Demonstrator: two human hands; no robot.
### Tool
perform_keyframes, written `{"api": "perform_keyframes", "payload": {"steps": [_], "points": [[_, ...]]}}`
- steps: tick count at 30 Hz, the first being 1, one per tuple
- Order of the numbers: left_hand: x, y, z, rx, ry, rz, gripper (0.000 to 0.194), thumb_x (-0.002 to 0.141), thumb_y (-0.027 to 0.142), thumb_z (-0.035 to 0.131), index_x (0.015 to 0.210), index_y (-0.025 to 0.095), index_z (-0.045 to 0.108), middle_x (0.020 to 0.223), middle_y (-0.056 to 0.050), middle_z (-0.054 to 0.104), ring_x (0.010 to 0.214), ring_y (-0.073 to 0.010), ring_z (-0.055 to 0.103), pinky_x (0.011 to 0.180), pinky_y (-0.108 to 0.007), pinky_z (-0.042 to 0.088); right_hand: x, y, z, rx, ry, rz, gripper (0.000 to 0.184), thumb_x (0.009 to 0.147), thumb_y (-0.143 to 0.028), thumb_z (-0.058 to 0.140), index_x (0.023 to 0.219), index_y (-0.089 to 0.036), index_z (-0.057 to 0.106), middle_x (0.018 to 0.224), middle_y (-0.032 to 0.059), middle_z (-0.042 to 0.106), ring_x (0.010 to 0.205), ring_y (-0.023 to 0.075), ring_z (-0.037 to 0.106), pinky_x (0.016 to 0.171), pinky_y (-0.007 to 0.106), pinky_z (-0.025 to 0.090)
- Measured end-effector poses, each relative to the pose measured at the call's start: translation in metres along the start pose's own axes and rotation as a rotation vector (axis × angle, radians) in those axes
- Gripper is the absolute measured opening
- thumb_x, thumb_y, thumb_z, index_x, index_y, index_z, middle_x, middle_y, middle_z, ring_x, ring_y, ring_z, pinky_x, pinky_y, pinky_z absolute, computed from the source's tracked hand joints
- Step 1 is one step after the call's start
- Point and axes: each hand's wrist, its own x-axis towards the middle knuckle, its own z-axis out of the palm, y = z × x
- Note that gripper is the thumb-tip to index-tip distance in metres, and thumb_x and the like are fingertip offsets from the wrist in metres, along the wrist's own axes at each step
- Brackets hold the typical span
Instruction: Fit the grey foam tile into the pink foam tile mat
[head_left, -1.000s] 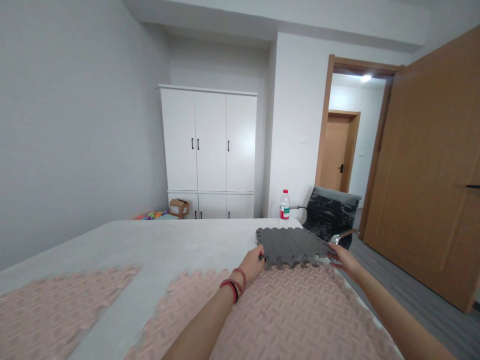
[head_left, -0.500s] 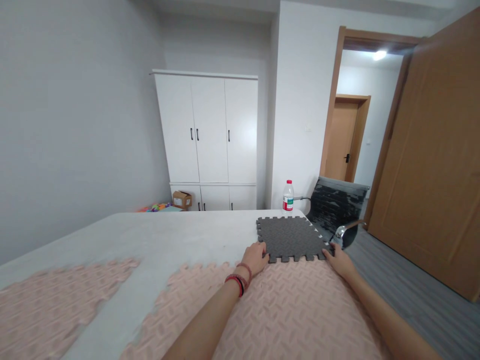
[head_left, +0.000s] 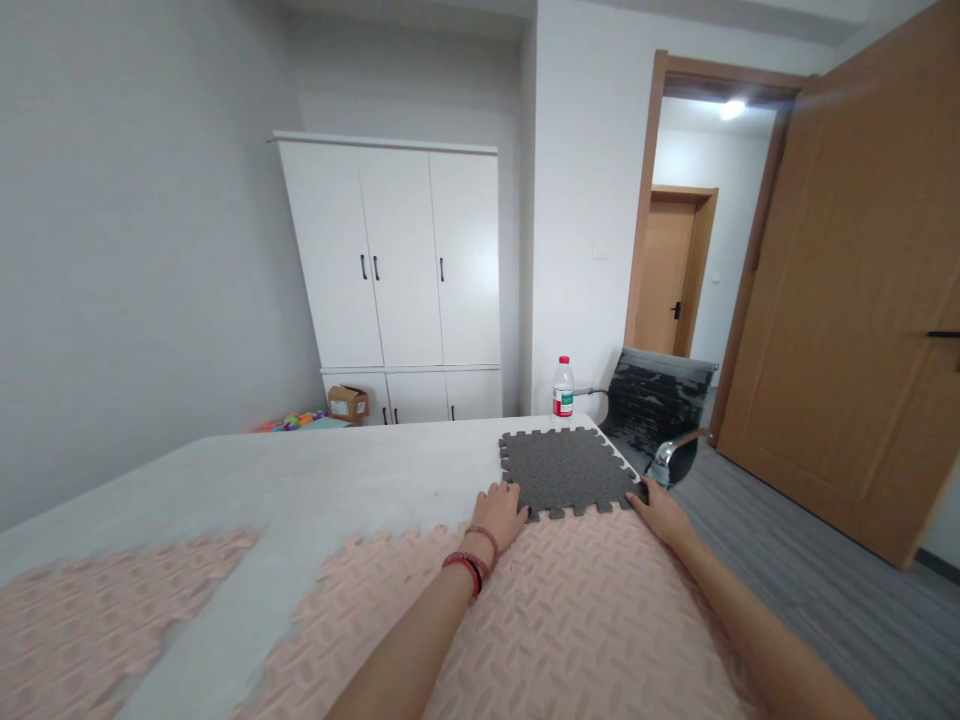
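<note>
White table: beneath the gray foam tile.
Pink foam mat: directly on the tile's near side.
Gray foam tile: flat, squarish, no clear long axis; ahead of and between both hands, neither nearer.
Left hand: touching its near-left corner, fingers bent; grip unclear.
Right hand: likewise, near-right corner.
Bottle: upright beyond it.

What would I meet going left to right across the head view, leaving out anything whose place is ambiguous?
Left-side pink foam mat → cardboard box → left hand → dark grey foam mat → right hand → open wooden door.
</note>
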Motion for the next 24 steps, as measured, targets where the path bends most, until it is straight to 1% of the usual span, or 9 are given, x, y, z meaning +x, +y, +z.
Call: {"api": "perform_keyframes", "payload": {"steps": [4, 7, 9, 11, 14, 16, 19, 22, 24], "points": [[0.004, 0.002, 0.007, 0.059, -0.002, -0.021, 0.032, 0.084, 0.04, 0.051, 0.105, 0.016, 0.055, 0.11, -0.009, 0.057, 0.106, -0.0248, 0.051, 0.087, -0.043, 0.042, 0.0, -0.002, -0.001, -0.044, -0.002, -0.007, 0.063, 0.086, -0.047, 0.038, 0.135, -0.01, 0.036, 0.135, 0.0159, 0.046, 0.12, 0.0269, 0.047, 0.1, 0.038, 0.036], [0.005, 0.006, 0.009, 0.095, 0.015, -0.016, 0.034, 0.083, 0.038, 0.052, 0.108, 0.014, 0.055, 0.11, -0.011, 0.057, 0.107, -0.0269, 0.051, 0.087, -0.045, 0.042, -0.003, -0.005, -0.003, -0.074, 0.003, -0.061, 0.057, 0.087, -0.044, 0.037, 0.135, -0.014, 0.037, 0.141, 0.0111, 0.041, 0.126, 0.0233, 0.041, 0.103, 0.035, 0.033], [0.005, 0.012, 0.008, 0.111, 0.035, 0.023, 0.035, 0.085, 0.032, 0.049, 0.114, 0.015, 0.052, 0.113, -0.014, 0.056, 0.109, -0.0295, 0.049, 0.088, -0.047, 0.04, -0.006, -0.008, -0.006, -0.096, -0.006, -0.106, 0.052, 0.088, -0.041, 0.035, 0.133, -0.018, 0.042, 0.14, 0.007, 0.042, 0.127, 0.0208, 0.04, 0.104, 0.033, 0.031], [0.004, 0.018, 0.007, 0.116, 0.038, 0.117, 0.037, 0.086, 0.023, 0.042, 0.122, 0.022, 0.049, 0.118, -0.013, 0.054, 0.112, -0.0297, 0.047, 0.092, -0.049, 0.037, -0.008, -0.012, -0.009, -0.123, -0.028, -0.135, 0.048, 0.089, -0.04, 0.034, 0.13, -0.019, 0.047, 0.137, 0.0059, 0.046, 0.125, 0.0197, 0.042, 0.104, 0.031, 0.032], [0.005, 0.025, 0.005, 0.1, -0.009, 0.301, 0.045, 0.088, 0.019, 0.035, 0.126, 0.04, 0.045, 0.124, -0.005, 0.054, 0.114, -0.025, 0.048, 0.098, -0.049, 0.032, -0.011, -0.02, -0.015, -0.165, -0.062, -0.146, 0.048, 0.09, -0.041, 0.03, 0.129, -0.018, 0.049, 0.134, 0.0077, 0.049, 0.121, 0.02, 0.046, 0.101, 0.031, 0.034], [0.007, 0.026, 0.005, 0.085, -0.054, 0.379, 0.046, 0.088, 0.02, 0.036, 0.127, 0.043, 0.043, 0.126, -0.003, 0.054, 0.114, -0.0238, 0.05, 0.098, -0.048, 0.034, -0.012, -0.026, -0.021, -0.191, -0.088, -0.144, 0.05, 0.091, -0.045, 0.026, 0.126, -0.019, 0.052, 0.13, 0.0085, 0.052, 0.116, 0.0206, 0.051, 0.097, 0.032, 0.038], [0.011, 0.023, 0.007, 0.071, -0.106, 0.416, 0.049, 0.087, 0.02, 0.038, 0.13, 0.042, 0.04, 0.129, -0.006, 0.053, 0.115, -0.0261, 0.05, 0.091, -0.048, 0.041, -0.01, -0.039, -0.027, -0.236, -0.139, -0.119, 0.06, 0.087, -0.061, 0.025, 0.112, -0.02, 0.06, 0.114, 0.0111, 0.062, 0.104, 0.0247, 0.059, 0.087, 0.037, 0.044], [0.014, 0.02, 0.009, 0.066, -0.133, 0.424, 0.051, 0.085, 0.02, 0.038, 0.131, 0.042, 0.039, 0.131, -0.007, 0.051, 0.116, -0.028, 0.049, 0.086, -0.048, 0.045, -0.006, -0.054, -0.028, -0.304, -0.17, -0.068, 0.07, 0.076, -0.073, 0.039, 0.104, -0.014, 0.062, 0.105, 0.0176, 0.064, 0.1, 0.0328, 0.06, 0.083, 0.046, 0.044], [0.015, 0.02, 0.01, 0.063, -0.14, 0.428, 0.05, 0.085, 0.021, 0.038, 0.131, 0.042, 0.039, 0.13, -0.007, 0.052, 0.114, -0.0286, 0.05, 0.084, -0.048, 0.046, -0.004, -0.064, -0.025, -0.346, -0.182, -0.038, 0.073, 0.07, -0.073, 0.049, 0.106, -0.011, 0.061, 0.107, 0.021, 0.063, 0.103, 0.036, 0.057, 0.085, 0.051, 0.041]]}}
